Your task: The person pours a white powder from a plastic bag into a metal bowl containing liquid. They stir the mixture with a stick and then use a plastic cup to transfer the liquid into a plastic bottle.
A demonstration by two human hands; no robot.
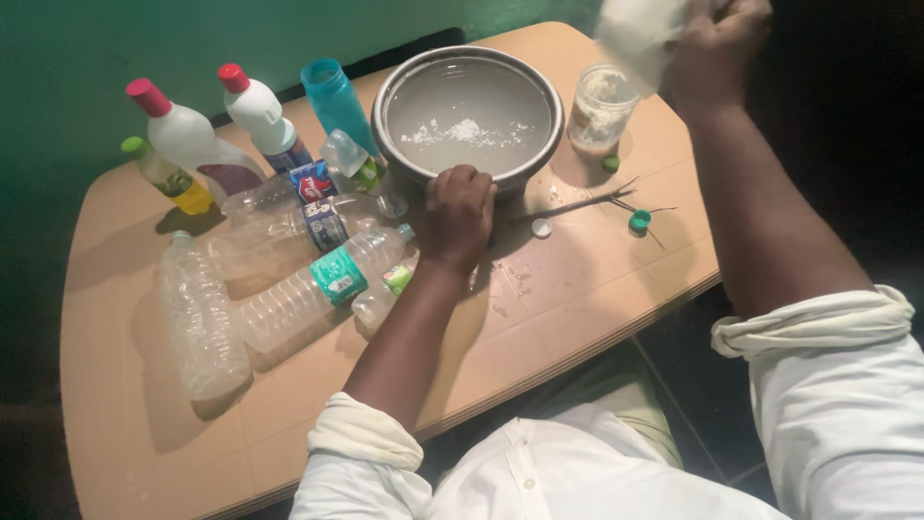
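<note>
My left hand [458,214] grips the near rim of a steel bowl [404,159] that holds water and a patch of white powder or foam. Raised at the upper right, my right hand [714,43] holds a white bag or pouch [637,34], blurred, tilted above a small clear jar [600,108] with pale residue inside. The jar stands just right of the bowl on the tan table [577,289].
Several empty clear plastic bottles [298,289] lie left of my left arm. Two white bottles with red caps [255,111], a yellow-green bottle [166,173] and a blue bottle [337,101] stand behind them. Scissors [582,202], a white cap [542,228] and green caps [640,221] lie near the bowl.
</note>
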